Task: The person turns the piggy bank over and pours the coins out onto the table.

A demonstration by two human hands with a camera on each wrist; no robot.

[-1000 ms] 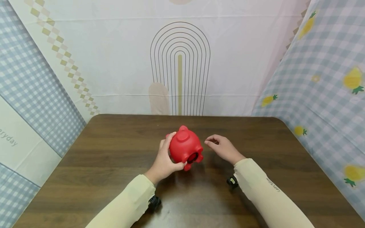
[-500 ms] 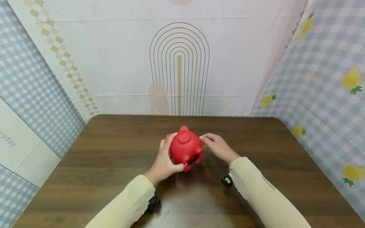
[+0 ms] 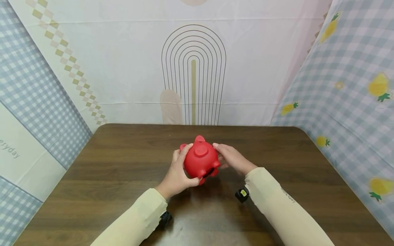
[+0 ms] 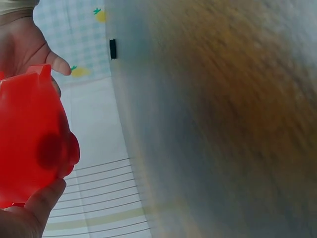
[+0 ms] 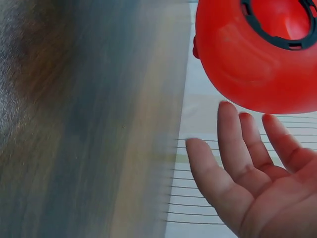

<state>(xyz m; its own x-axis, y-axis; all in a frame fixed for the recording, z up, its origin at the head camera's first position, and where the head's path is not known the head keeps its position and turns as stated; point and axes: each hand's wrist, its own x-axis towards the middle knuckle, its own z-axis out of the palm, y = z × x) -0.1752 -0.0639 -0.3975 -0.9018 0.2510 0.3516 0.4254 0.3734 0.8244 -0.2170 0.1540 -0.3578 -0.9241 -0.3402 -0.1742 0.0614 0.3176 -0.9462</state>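
Note:
A round red piggy bank (image 3: 200,160) is held tilted over the tabletop, its stubby feet toward the near side. My left hand (image 3: 176,174) grips it from the left, fingers over the far side and thumb by a near foot. Between the feet a black-ringed opening (image 3: 208,172) faces down and to the right. The right wrist view shows that black ring (image 5: 270,39) round a hole with the red inside visible. Along the right side of the bank, my right hand (image 3: 235,160) has its fingers extended, fingertips (image 5: 227,105) right at the red surface.
The brown wooden table (image 3: 129,147) ends at a white patterned cloth (image 3: 132,68) behind it. Checked cloth with pineapples (image 3: 347,112) hangs on the right, and blue checked cloth (image 3: 40,68) on the left. Black wrist cameras (image 3: 242,194) sit under both cuffs.
My right hand has moved left to the piggy bank's side, and its curled fingers have straightened. The bank has turned slightly in my left hand, so less of its opening shows.

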